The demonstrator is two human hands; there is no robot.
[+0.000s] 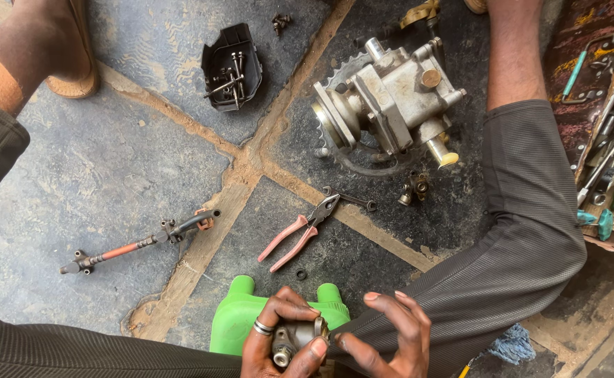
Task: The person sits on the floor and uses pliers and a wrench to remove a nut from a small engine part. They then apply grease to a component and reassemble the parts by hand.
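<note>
My left hand (279,336), with a ring on one finger, grips a small dark metal cylinder part (294,337) low in the head view, over a green plastic stool (240,315). My right hand (389,334) is beside it, fingers spread, with thumb and fingertips touching the right end of the part. Pink-handled pliers (298,232) lie on the floor just beyond the hands, with a small black ring (301,274) near them.
A metal pump housing with a sprocket (389,98) lies on the stone floor ahead. A black tray of bolts (231,66), a long rod tool (135,241), a small spanner (352,199) and brass fittings (415,189) lie around. A tool box (611,119) stands at right.
</note>
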